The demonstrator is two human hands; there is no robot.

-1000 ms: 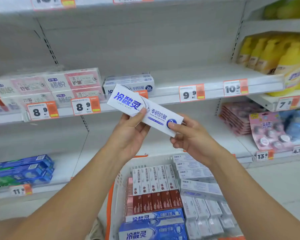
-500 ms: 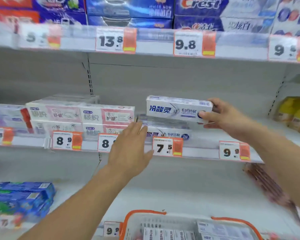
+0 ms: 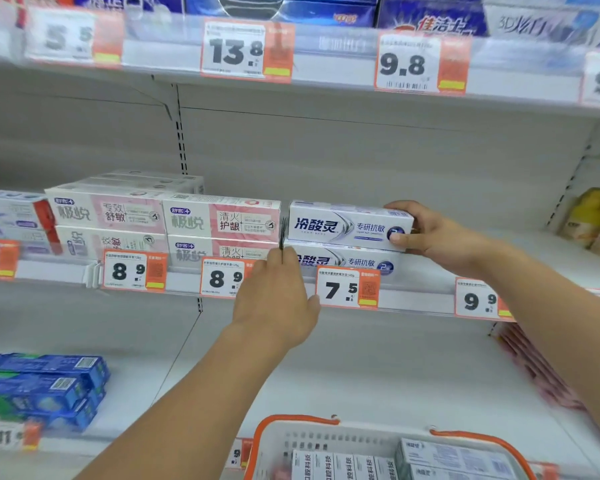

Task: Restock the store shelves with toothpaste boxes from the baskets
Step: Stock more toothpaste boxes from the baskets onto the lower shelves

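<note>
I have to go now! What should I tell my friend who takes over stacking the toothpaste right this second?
Right hand: grips the right end of the white toothpaste box, which sits on top of a matching box above the 7.5 price tag.
Left hand: open, holds nothing, fingertips at the left end of that stack.
Done: the box is on the stack, beside the pink boxes.
Left: let go of the grip, then shelve more boxes from the orange-rimmed basket below.
</note>
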